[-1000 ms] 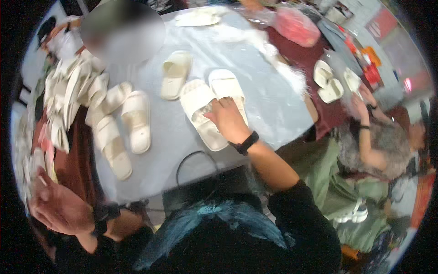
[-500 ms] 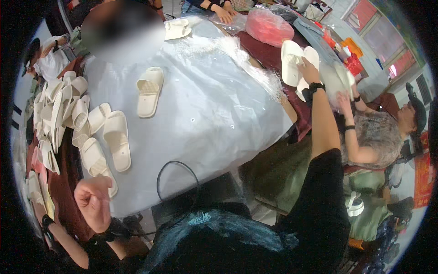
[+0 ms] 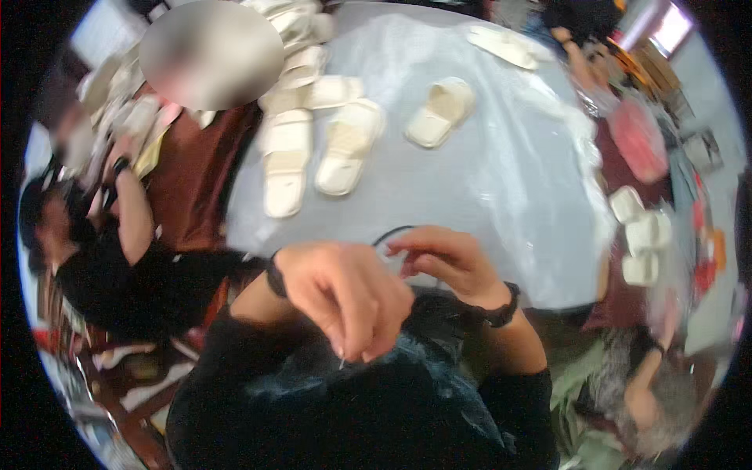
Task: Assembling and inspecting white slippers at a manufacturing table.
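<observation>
In front of my chest my left hand is closed, with thumb and fingertips pinched. A tiny pale sliver shows below the fingertips, too small to name. Right beside it, above the near table edge, my right hand has its fingers loosely bent and apart, with nothing visible in it. Beyond the hands lie white open-toe slippers: one long slipper, another next to it, and a single slipper farther right. Several white slippers rest on the dark red cloth at the right.
The table has a clear plastic sheet over a pale surface. A slipper pile stands far left, and more slippers lie far right. A pink plastic bag sits on the right. Co-workers' arms are at both sides.
My right hand has let go of the white slippers, now at the right edge, and come back to the middle. My left hand has moved right beside it. The view has turned left.
</observation>
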Demonstrator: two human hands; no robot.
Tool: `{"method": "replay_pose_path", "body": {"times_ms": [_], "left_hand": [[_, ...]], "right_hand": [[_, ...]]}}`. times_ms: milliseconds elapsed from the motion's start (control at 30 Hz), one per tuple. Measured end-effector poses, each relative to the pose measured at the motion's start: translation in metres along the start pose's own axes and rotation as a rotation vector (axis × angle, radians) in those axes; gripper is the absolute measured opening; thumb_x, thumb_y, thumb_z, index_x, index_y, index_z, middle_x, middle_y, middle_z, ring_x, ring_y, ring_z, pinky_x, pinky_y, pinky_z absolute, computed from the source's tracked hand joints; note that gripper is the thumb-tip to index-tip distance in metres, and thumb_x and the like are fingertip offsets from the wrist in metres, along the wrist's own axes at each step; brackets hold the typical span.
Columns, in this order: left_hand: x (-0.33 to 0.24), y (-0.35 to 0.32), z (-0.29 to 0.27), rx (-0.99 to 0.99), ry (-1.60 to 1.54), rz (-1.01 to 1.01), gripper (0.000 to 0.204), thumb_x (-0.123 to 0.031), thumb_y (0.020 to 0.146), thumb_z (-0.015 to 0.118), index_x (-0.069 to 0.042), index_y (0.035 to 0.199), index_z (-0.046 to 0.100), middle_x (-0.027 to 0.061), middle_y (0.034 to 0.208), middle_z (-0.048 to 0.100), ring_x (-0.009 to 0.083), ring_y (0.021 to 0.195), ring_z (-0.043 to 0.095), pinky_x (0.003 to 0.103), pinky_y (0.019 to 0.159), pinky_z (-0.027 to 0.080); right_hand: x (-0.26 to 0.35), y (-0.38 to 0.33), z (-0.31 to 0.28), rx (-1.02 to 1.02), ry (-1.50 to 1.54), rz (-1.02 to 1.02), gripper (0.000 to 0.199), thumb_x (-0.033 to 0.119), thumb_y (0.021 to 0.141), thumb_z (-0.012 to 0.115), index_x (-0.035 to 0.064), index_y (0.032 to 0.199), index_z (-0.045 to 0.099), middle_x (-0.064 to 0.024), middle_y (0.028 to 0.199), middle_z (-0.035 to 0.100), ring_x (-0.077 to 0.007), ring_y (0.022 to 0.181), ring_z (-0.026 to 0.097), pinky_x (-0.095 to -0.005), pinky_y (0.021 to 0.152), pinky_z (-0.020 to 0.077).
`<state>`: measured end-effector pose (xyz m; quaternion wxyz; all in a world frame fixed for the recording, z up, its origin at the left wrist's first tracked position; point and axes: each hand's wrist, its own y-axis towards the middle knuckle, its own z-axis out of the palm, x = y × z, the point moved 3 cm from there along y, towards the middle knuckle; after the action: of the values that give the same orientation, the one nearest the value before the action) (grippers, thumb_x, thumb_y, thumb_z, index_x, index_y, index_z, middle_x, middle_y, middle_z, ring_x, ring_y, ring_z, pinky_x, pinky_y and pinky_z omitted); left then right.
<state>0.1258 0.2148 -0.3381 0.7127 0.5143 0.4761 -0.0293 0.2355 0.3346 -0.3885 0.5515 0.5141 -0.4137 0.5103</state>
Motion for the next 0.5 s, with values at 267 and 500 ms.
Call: {"method": "replay_pose_path", "body": {"times_ms": [267,500], "left_hand": [[-0.025,-0.045,0.016,-0.18,-0.1,0.229,0.01,-0.013,0.084,0.071,-0.003,0.082,0.07,0.0147,0.081,0.067,0.0266,0.07,0.059,0.039,0.063,0.044],[-0.031,-0.044,0.027,-0.007,-0.001,0.182,0.016,-0.02,0.093,0.063,-0.005,0.093,0.069,0.0137,0.096,0.066,0.0245,0.073,0.056,0.04,0.066,0.044]], "right_hand": [[-0.027,0.022,0.018,-0.118,-0.014,-0.02,0.033,-0.002,0.09,0.056,-0.0006,0.123,0.056,-0.0105,0.117,0.057,-0.0126,0.086,0.061,-0.0259,0.076,0.0502],[-0.025,0.03,0.047,0.105,-0.065,0.028,0.021,0.0,0.091,0.057,-0.0028,0.111,0.062,-0.0094,0.099,0.065,-0.0141,0.082,0.062,-0.026,0.074,0.0502]]}}
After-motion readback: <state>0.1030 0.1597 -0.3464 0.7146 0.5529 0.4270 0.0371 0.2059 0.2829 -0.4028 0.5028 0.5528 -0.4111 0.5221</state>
